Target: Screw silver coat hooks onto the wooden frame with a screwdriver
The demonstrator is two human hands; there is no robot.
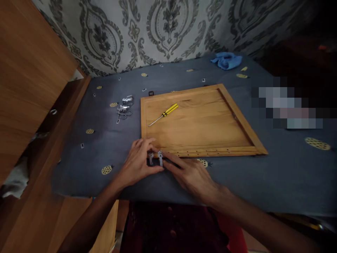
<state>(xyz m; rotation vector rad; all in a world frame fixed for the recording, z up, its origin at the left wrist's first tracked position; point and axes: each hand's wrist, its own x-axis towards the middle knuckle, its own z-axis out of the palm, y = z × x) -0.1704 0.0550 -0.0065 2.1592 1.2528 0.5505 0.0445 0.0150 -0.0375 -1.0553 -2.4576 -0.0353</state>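
Observation:
A wooden panel with a raised frame (243, 119) lies flat on the cloth-covered table, with a row of small dark holes along its near edge. At the left end of that edge are two small silvery metal fittings (160, 158); their exact kind cannot be made out. My left hand (139, 160) curls around them, fingers on the panel's edge and thumb below. My right hand (193, 175) presses its fingertips against the right-hand fitting from the side. A yellow-handled screwdriver (170, 110) rests on the panel, its tip pointing to the near left.
Several metal pieces with looped parts (125, 108) lie left of the panel. A blue cloth (226, 60) sits at the back right. Wooden furniture (31, 88) borders the left side, and a patterned curtain (168, 28) hangs behind the table (79, 168). A blurred patch covers something at right.

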